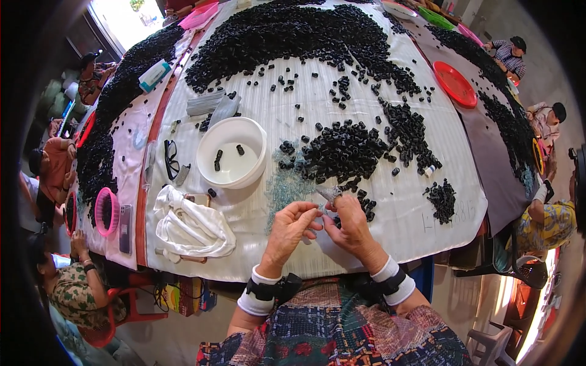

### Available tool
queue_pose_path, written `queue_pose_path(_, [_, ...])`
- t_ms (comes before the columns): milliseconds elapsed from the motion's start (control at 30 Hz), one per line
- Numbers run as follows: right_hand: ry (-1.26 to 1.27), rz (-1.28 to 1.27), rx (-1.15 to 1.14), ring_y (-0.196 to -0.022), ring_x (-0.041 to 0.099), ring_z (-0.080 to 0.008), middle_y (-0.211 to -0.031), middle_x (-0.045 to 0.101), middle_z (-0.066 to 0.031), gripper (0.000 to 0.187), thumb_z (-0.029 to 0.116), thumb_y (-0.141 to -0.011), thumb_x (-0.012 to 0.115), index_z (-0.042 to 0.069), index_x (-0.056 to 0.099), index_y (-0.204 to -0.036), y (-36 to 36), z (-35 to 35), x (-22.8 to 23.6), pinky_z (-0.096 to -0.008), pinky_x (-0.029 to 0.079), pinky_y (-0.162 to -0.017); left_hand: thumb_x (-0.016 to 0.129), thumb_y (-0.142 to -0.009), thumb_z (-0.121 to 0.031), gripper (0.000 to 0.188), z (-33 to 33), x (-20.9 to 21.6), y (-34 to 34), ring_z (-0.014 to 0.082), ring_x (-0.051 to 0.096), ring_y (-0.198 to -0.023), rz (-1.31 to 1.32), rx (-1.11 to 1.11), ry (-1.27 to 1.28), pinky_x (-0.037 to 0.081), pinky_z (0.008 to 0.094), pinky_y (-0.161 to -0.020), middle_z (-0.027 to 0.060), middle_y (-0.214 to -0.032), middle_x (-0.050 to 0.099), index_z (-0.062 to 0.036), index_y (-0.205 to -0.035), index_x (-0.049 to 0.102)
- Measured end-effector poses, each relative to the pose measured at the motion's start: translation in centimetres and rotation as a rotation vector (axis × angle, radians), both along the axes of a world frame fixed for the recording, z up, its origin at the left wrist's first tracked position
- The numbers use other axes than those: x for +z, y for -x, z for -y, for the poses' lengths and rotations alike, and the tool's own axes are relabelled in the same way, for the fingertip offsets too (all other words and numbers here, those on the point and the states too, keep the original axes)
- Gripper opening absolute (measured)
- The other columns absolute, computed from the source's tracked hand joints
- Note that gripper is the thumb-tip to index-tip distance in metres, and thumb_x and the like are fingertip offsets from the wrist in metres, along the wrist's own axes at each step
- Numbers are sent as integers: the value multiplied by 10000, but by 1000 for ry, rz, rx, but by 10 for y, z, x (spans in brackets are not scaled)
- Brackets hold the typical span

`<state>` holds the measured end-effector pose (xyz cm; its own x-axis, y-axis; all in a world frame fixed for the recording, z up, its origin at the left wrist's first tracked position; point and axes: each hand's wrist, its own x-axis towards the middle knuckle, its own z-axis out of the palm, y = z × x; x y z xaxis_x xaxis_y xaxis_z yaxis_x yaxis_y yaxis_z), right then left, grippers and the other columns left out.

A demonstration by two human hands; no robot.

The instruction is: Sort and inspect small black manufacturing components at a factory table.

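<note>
My left hand (288,232) is closed in a pinch, fingertips meeting those of my right hand (353,224) over the table's near edge. What they pinch is too small to make out. At the top of my right hand sticks out a grey pointed piece (329,193); whether it is a finger wrap or a tool I cannot tell. Just beyond my hands lies a scatter of small clear bluish pieces (284,190). Behind and right of it is a heap of short black cylindrical parts (345,149). A white bowl (249,177) holds a few black parts.
Left of my hands lie a white cloth (189,226) and black-framed glasses (171,160). A smaller black pile (441,201) lies right, a big black mound (287,36) at the far side. A red tray (455,84) stands right. People sit along both sides.
</note>
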<state>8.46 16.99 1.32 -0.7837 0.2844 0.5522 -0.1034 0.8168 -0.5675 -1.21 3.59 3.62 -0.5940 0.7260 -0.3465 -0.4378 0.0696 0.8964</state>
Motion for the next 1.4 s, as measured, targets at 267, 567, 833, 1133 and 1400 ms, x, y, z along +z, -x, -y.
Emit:
queue_pose_path(267, [123,-51,82,-783,525,-335,-879,531,-160,394,-38,-689,646,-6,526,-1063,-6,2,15,-404,446,-667,619,-880,-84,170,-8,-5,2,117,618,-677,254,-41,-147,516,220,-576,96,-882,664,14,-1017,591])
queue_pose_path(567, [183,-42,54,-821,527,-367,-889,528,-191,322,-56,-703,610,-24,531,-1013,-7,1,19,-413,460,-693,620,-875,-72,167,-9,-4,0,147,662,-722,341,20,-132,555,237,-586,105,-895,673,12,-1020,613])
queue_pose_path(833, [729,99,3,-774,637,-162,-864,654,-114,294,-28,-819,571,-11,555,-1111,-9,1,11,-274,509,-692,625,-880,-95,169,-11,-9,-5,142,667,-709,170,-1,-57,554,228,-582,103,-871,679,21,-1003,630])
queue_pose_path(1133, [822,75,-45,-801,631,-120,-867,656,-82,274,-21,-843,561,-2,561,-1117,-7,-1,11,-248,504,-700,626,-884,-108,175,-15,-5,-7,136,657,-692,57,1,-51,537,229,-587,93,-821,671,24,-999,623])
queue_pose_path(1400, [962,74,20,-817,597,-81,-871,630,-35,257,3,-864,573,5,565,-1121,-8,1,16,-227,489,-725,562,-936,-193,192,-14,-5,-7,99,586,-606,72,-59,-31,486,209,-551,42,-748,612,-4,-958,590])
